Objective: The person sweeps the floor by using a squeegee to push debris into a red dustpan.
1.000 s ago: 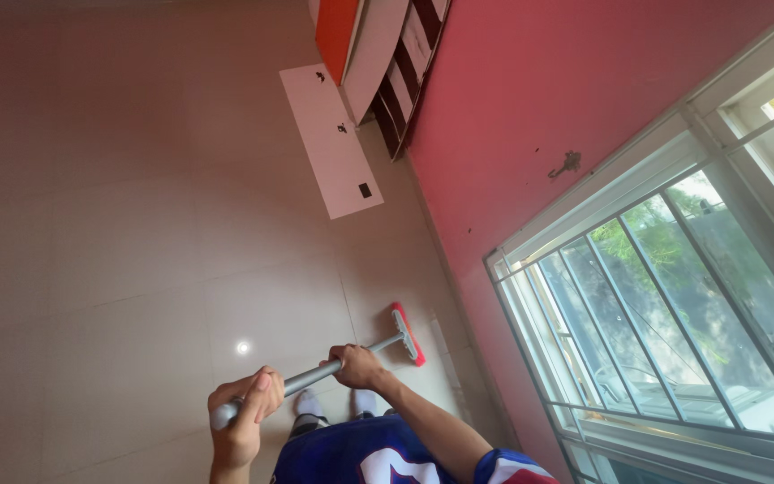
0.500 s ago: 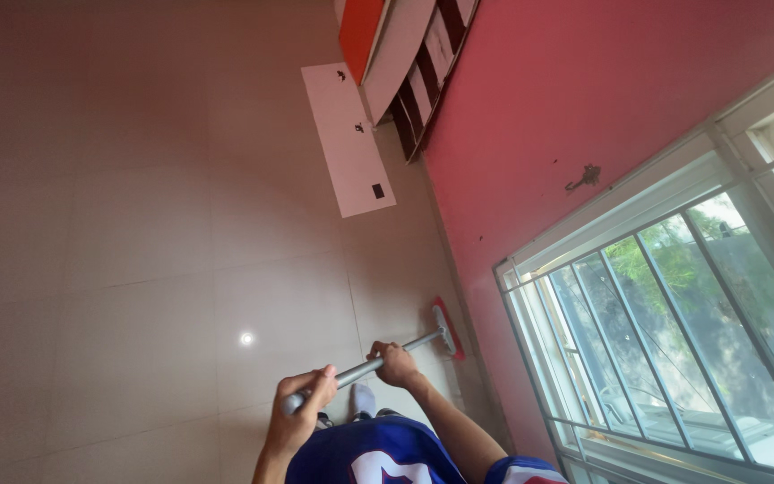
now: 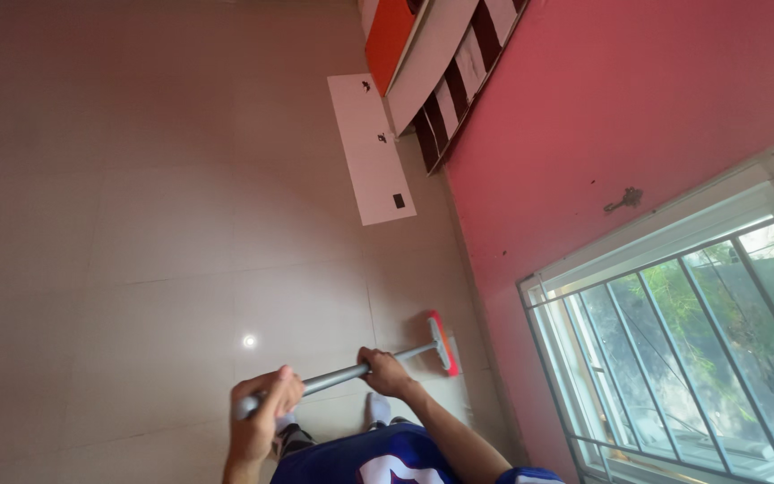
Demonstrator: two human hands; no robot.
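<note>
Both hands, left hand [image 3: 262, 408] and right hand [image 3: 385, 372], have fingers clamped on the mop [image 3: 378, 363]; its head lies near the red wall [image 3: 584, 116].

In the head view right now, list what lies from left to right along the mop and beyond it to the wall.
Left hand on the handle's end → grey mop handle → right hand → red mop head → pink wall → barred window.

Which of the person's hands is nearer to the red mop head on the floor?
The right hand. It grips the grey handle partway down, close behind the red mop head. The left hand grips the handle's top end, farther back.
</note>
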